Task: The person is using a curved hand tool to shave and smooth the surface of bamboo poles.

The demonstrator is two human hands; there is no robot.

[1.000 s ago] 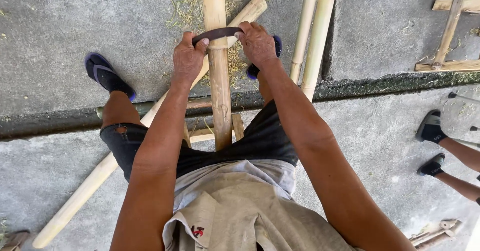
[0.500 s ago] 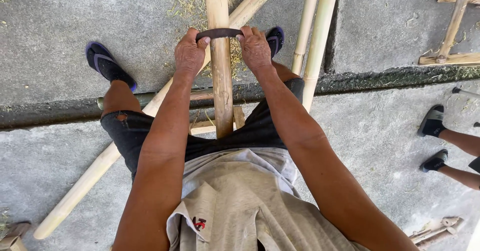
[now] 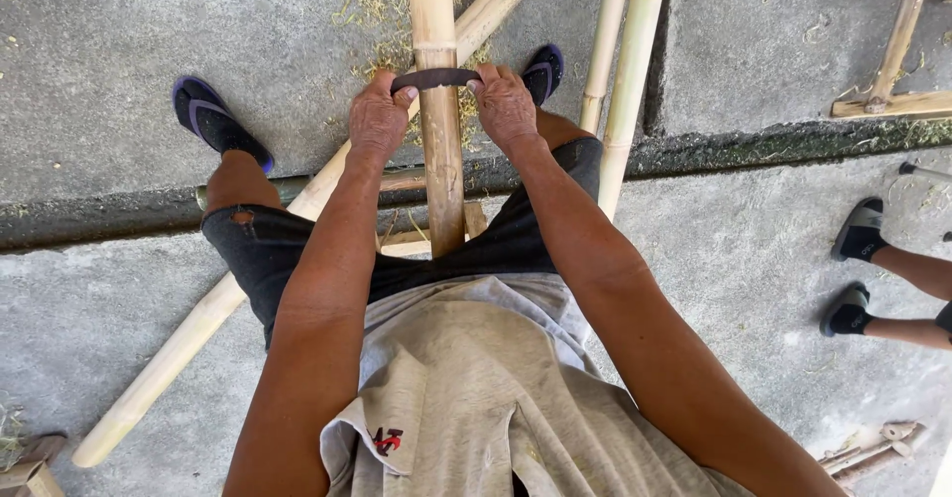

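A dark curved blade (image 3: 433, 79) lay crosswise on a thick bamboo pole (image 3: 439, 150) that ran straight away from the person, between the knees. The left hand (image 3: 378, 118) was closed in a fist around the blade's left end, just left of the pole, and the right hand (image 3: 505, 106) was closed the same way around its right end, just right of the pole. Both sets of knuckles faced up, and the blade's middle touched the pole's top surface near a node ring.

Under that pole a second bamboo pole (image 3: 248, 279) crossed at a slant, running from beyond the blade to the near left. Just right of the thick pole stood 2 thinner bamboo canes (image 3: 623, 80), side by side. Pale shavings (image 3: 377, 6) lay scattered on the concrete left of the pole, beyond the hands. A foot in a blue sandal (image 3: 213, 118) was planted well left of the pole; another sandal (image 3: 543, 68) showed just right of it. Far right of the pole were another person's 2 feet in dark sandals (image 3: 853, 269) and a wooden frame (image 3: 897, 46).
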